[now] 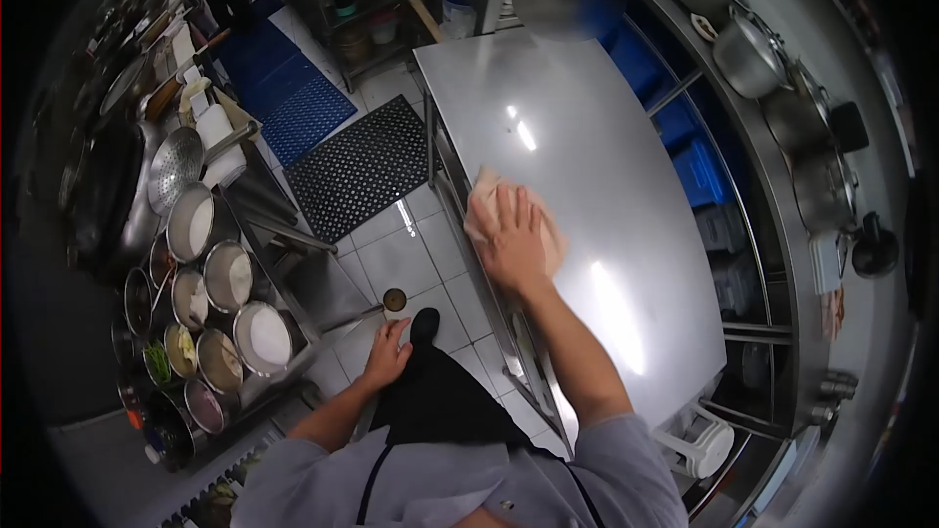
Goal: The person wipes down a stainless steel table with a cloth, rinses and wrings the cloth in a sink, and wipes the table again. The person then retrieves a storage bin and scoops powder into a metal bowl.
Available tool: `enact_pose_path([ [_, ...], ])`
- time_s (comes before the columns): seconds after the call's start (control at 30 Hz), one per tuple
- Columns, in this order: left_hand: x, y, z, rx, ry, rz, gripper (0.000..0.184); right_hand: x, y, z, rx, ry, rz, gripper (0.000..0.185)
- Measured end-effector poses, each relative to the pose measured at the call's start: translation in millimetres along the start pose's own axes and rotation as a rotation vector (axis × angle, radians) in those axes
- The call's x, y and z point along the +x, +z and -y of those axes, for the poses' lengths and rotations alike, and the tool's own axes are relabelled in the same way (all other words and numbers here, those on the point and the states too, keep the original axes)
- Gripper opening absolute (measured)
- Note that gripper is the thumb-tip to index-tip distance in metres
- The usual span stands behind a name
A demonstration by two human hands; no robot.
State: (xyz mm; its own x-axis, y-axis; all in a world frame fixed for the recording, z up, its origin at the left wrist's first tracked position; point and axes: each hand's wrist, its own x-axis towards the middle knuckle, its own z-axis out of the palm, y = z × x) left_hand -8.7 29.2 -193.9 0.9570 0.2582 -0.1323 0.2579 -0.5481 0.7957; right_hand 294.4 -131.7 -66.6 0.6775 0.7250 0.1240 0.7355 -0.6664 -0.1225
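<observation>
A pale-pink crumpled cloth is pressed under the outspread right hand at the left edge of the shiny metal table, the empty left hand being held well apart.

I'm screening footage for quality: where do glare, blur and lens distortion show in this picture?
Head view: bright glare streaks on the steel table, the largest beside the right forearm, and a small one on the tile floor; head view: a smeared grey-and-blue patch at the table's far end; head view: wide-angle bowing of the table's right edge, with black corners.
</observation>
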Motion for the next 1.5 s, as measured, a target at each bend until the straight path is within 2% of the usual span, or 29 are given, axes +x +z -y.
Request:
enact_pose_path([
  [0.17, -0.4, -17.5, 31.7, -0.086, -0.168, -0.103, 0.055, 145.4, 18.2, -42.8, 0.03, 0.036, -0.011, 0.083],
  [0.37, -25.5, -26.9, 62.9, -0.111, -0.344, -0.151, 0.055, 290.6, 39.2, -77.9, 0.049, 0.09, -0.012, 0.081],
  [0.5, -27.8, -20.9, 78.2, -0.159, -0.366, -0.13, 0.055, 356.2, 51.1, -50.9, 0.078, 0.067, -0.026, 0.074],
  [0.6, -26.8, -23.5, 68.4, -0.192, -0.372, -0.069, 0.056, 328.9, 66.8, -28.9, 0.026, -0.089, -0.152, 0.068],
  [0.67, -21.5, -17.3, 69.6, -0.181, -0.36, -0.017, 0.056, 265.3, 49.5, -14.1, 0.061, -0.202, -0.207, 0.061],
  [0.73, -9.6, -14.5, 71.2, -0.197, -0.342, 0.001, 0.056, 195.2, 20.2, -8.5, 0.248, -0.165, -0.164, 0.06],
  [0.8, 3.9, -14.8, 71.8, -0.217, -0.318, -0.015, 0.056, 136.8, 1.4, -14.6, 0.294, -0.041, -0.169, 0.052],
  [0.9, 17.3, -15.4, 71.0, -0.223, -0.327, -0.034, 0.056, 124.0, 3.2, -34.2, 0.145, 0.114, -0.266, 0.049],
  [1.0, 23.5, -15.8, 75.2, -0.195, -0.344, -0.054, 0.056, 164.4, 9.4, -59.7, 0.175, 0.144, -0.365, 0.042],
  [1.1, 17.6, -15.0, 70.6, -0.168, -0.369, -0.057, 0.057, 162.4, 17.6, -65.7, 0.149, 0.197, -0.282, 0.036],
  [1.2, 6.5, -13.7, 62.7, -0.183, -0.418, -0.084, 0.057, 111.0, 17.0, -58.3, 0.148, 0.03, -0.348, 0.028],
  [1.3, -4.9, -10.5, 49.6, -0.174, -0.419, -0.068, 0.057, 129.8, 20.1, -68.4, 0.166, 0.016, -0.381, 0.027],
  [1.43, 13.1, 2.8, 31.7, -0.234, -0.293, -0.13, 0.052, 165.3, 23.5, -77.4, 0.193, 0.038, -0.397, 0.032],
  [1.5, 73.3, -17.9, -33.2, -0.265, -0.029, -0.191, 0.046, 141.1, 21.5, -64.7, 0.232, 0.01, -0.367, 0.035],
])
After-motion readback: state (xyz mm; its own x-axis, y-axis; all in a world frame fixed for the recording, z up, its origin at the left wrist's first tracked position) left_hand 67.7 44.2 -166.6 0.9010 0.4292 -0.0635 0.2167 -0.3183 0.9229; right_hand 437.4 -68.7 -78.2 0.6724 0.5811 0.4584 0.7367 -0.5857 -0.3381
